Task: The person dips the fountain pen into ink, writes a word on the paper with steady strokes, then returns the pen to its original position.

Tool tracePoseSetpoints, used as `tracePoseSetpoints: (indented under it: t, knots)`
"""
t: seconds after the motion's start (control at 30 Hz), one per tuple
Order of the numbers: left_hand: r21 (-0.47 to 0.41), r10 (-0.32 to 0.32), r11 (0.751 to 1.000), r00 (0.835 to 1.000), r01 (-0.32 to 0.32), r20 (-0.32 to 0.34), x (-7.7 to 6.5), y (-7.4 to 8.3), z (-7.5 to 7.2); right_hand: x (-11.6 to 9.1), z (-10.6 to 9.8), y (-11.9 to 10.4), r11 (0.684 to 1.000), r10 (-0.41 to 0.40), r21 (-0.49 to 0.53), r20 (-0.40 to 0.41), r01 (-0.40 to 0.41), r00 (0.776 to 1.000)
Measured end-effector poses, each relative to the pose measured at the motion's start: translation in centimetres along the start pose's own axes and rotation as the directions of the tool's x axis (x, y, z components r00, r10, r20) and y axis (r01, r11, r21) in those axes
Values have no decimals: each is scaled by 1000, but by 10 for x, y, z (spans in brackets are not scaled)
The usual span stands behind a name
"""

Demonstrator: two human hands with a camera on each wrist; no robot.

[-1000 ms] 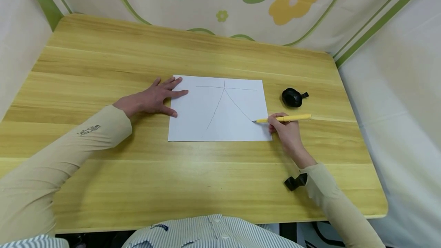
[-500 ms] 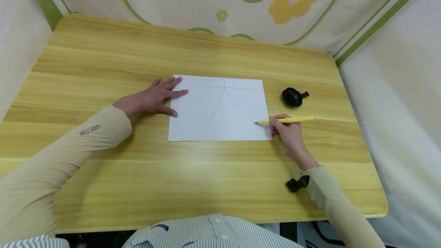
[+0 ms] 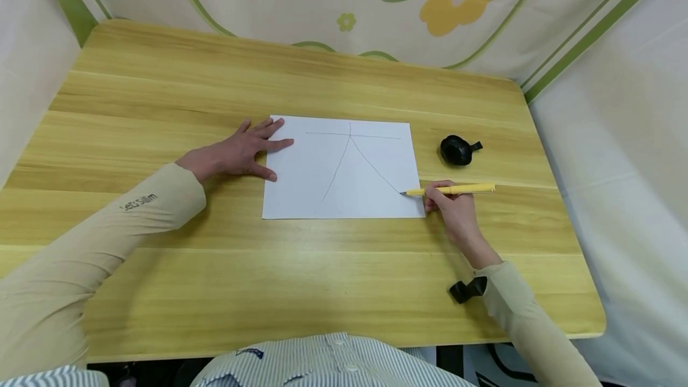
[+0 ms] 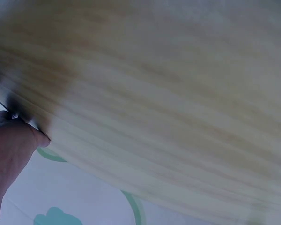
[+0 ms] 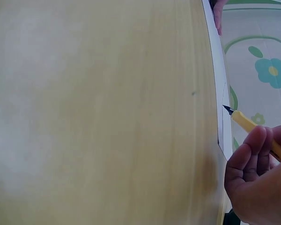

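A white sheet of paper [image 3: 301,190] lies on the wooden table, with thin dark lines drawn from a point near its top middle. The left hand [image 3: 239,153] rests spread on the sheet's left edge, fingers straight; the left wrist view catches part of this hand [image 4: 11,147] at its edge. The right hand [image 3: 452,211] pinches a yellow fountain pen [image 3: 467,189] near the paper's right edge. Its dark nib touches the lower end of the right slanting line. In the right wrist view, the curled fingers [image 5: 253,154] partly hide the yellow pen [image 5: 246,123].
A round black object with a short tab [image 3: 457,150] sits right of the paper, its kind unclear. A black device [image 3: 467,289] is at the right cuff. The wooden table [image 3: 301,291] ends at a flower-printed curtain [image 3: 317,22] behind.
The right hand and pen have moved slightly right and toward the person, and the right slanting line has grown longer. The left hand has stayed in place.
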State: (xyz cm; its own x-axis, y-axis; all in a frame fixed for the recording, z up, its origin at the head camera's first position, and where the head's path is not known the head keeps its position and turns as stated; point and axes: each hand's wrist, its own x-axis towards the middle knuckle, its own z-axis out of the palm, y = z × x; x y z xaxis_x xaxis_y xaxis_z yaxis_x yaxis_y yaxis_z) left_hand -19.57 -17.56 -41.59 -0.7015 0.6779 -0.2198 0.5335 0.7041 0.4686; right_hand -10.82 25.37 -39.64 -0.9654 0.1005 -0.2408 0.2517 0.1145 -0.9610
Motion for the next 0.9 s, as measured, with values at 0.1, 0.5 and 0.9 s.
tracePoseSetpoints:
  t: [0.1, 0.5, 0.9]
  knots:
    - [-3, -2, 1000, 1000, 2, 0, 0, 0, -1, 0, -1, 0, 1000, 3, 5, -2, -3, 1000]
    - [-16, -5, 1000, 1000, 5, -4, -2, 1, -2, -3, -3, 1, 999, -5, 37, -8, 5, 1000]
    - [-22, -11, 1000, 1000, 11, 3, -1, 3, -2, -7, -6, 2, 1000, -17, 9, 0, 17, 1000]
